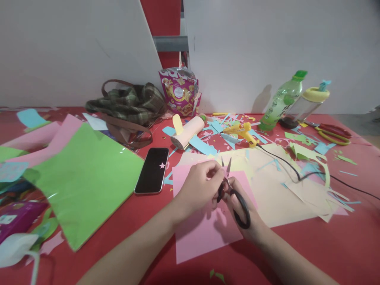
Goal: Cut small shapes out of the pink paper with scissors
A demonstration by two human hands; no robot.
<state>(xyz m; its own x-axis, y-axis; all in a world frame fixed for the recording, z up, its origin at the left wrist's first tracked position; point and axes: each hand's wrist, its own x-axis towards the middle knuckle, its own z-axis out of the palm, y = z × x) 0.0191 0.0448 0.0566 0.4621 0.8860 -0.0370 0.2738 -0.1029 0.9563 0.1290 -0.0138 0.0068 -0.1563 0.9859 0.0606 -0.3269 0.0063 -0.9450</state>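
Note:
My right hand [242, 206] is closed round the black handles of a pair of scissors [242, 211], whose blades point up and stand slightly apart. Close beside the blades, my left hand [202, 182] is closed in a pinch on a small piece of pink paper [226, 171], partly hidden by the fingers. Both hands are over a pink paper sheet [192, 241] lying on the red table. To the left of it lies a phone [150, 174] with a small pink star [162, 166] on its dark screen.
Green paper sheets [86, 186] lie at left. A paper-wrapped tube [190, 132], a yellow glue gun [243, 132] with a black cable, and coloured scraps are spread behind my hands. Farther back stand a snack bag [179, 91], a plaid bag [127, 103] and a green bottle [282, 103]. More scissors [334, 130] lie right.

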